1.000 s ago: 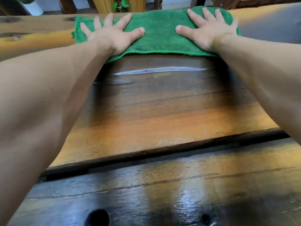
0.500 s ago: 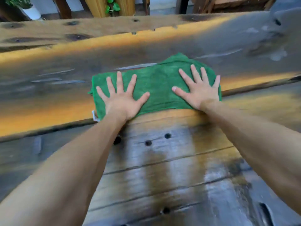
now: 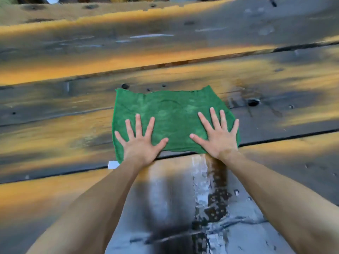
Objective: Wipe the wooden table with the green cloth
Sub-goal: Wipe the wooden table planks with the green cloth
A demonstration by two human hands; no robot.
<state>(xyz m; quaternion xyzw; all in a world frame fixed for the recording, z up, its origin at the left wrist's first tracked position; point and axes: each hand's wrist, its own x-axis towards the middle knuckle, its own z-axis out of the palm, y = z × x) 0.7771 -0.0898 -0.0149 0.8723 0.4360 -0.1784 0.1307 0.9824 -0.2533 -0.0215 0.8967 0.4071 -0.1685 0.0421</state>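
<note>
The green cloth [image 3: 170, 116] lies spread flat on the wooden table [image 3: 55, 129], near the middle of the view. My left hand [image 3: 140, 143] presses on the cloth's near left part with fingers straight and spread. My right hand [image 3: 217, 136] presses flat on its near right part, fingers spread too. A small white tag [image 3: 112, 165] sticks out at the cloth's near left corner. Wet shiny streaks [image 3: 200, 189] run over the planks between my forearms.
The table is made of long planks with dark gaps [image 3: 286, 138] between them. Small dark holes [image 3: 253, 102] dot the wood beside the cloth. The far ragged edge [image 3: 113, 14] of the table runs along the top.
Both hands have drawn the cloth toward me across the planks, from the far edge to the middle of the table. Wet streaks now show on the far wood.
</note>
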